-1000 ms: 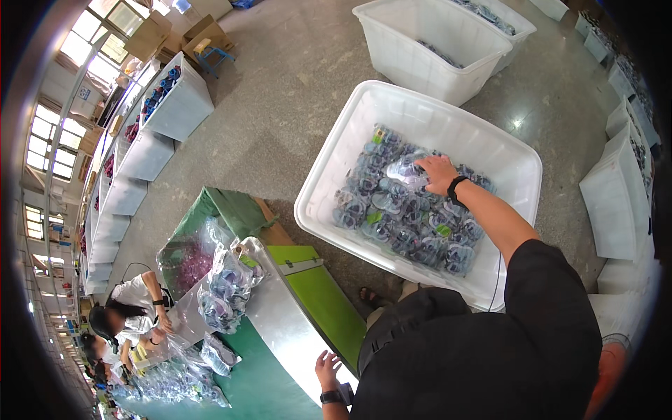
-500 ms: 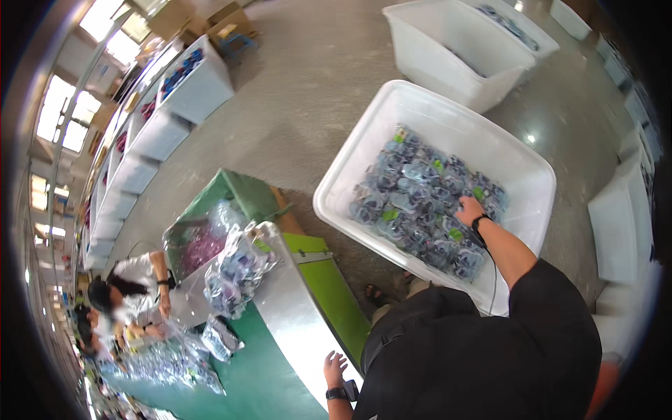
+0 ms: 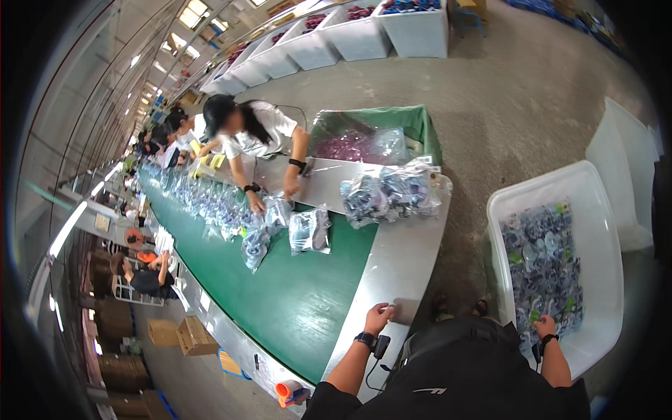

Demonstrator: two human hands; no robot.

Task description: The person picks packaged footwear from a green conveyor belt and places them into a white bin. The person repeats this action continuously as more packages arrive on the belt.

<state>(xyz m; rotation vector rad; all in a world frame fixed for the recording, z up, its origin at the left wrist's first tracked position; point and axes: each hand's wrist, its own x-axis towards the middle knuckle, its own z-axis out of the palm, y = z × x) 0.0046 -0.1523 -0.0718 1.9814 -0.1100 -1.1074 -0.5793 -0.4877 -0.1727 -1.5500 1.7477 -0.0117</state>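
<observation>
My left hand (image 3: 379, 318) rests at the metal edge (image 3: 400, 287) of the green-topped table (image 3: 315, 308), fingers loosely parted and holding nothing visible. My right hand (image 3: 544, 326) reaches down into a white plastic bin (image 3: 603, 266) at my right. Its fingers are curled onto the clear bags of blue-grey footwear (image 3: 546, 262) packed inside; the fingertips are partly hidden among them. Some bags carry bright green tags. Two larger clear bundles of similar footwear (image 3: 392, 192) lie at the table's far right corner.
Across the table a co-worker (image 3: 269, 136) handles bagged footwear, with a long row of bags (image 3: 203, 199) beyond. A green-lined container (image 3: 427, 129) holds pinkish bags. A tape dispenser (image 3: 288, 393) stands on the near-left edge. White bins (image 3: 413, 35) line the back.
My view has swung left, bringing more of the table into sight and the bin to the right side. My left hand has come to the metal edge; my right hand stays among the bags.
</observation>
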